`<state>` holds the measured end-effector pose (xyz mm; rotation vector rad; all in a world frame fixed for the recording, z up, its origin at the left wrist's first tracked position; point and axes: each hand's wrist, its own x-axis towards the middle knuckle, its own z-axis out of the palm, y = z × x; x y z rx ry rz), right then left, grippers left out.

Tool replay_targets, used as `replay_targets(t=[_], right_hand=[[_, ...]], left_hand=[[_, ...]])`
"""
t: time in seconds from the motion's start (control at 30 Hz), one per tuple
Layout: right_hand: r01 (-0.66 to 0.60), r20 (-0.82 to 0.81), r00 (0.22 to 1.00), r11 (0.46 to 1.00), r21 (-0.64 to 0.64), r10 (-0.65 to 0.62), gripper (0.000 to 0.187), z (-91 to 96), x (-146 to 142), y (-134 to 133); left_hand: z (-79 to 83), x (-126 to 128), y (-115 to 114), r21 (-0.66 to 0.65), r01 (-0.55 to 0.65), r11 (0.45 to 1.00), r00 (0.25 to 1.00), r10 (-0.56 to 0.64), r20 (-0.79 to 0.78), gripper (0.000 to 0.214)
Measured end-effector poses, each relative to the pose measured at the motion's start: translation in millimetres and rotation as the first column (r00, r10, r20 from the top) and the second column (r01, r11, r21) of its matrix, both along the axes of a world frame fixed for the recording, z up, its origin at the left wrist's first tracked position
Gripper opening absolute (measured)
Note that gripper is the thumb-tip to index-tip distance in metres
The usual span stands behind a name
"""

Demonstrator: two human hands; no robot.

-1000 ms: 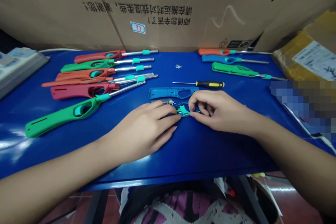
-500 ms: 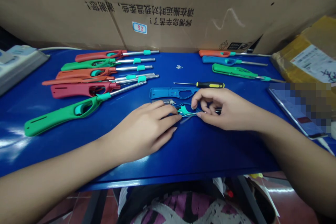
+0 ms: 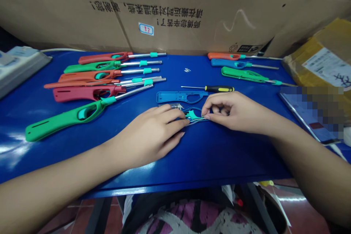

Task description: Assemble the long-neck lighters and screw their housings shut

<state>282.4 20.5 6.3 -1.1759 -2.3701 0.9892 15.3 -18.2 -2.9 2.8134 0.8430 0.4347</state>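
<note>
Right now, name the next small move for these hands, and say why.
Probably seat the teal trigger down into the open lighter body: the right hand pinches it, the left hand presses the body flat, and the blue cover lies loose just behind.

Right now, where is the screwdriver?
Head view, right of centre: the screwdriver lies on the blue table, just beyond the right hand.

Left hand (image 3: 153,131) on blue lighter (image 3: 197,109), right hand (image 3: 236,113) pinching teal trigger (image 3: 193,116)
</note>
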Motion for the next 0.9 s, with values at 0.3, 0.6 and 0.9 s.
replay_targets(t=[0.3,0.6,0.9], right_hand=[[-0.003,-0.026,1.000,0.991,0.132,0.006,0.007,-0.3,-5.3,-2.9],[-0.219,0.081,0.976,0.911,0.349,0.204,0.017,-7.9,-8.0,-8.6],[-0.233,0.104,0.972,0.922,0.308,0.211,0.012,-8.6,-12.6,-8.7]], left_hand=[[3.2,-3.8,3.0,-0.049,-0.031,0.998,0.977,0.041,0.211,0.026],[16.9,-16.1,20.0,-0.028,-0.422,0.906,0.901,0.423,0.096,0.022],[-0.2,-15.8,25.9,-0.129,-0.334,0.934,0.932,0.347,0.103,0.023]])
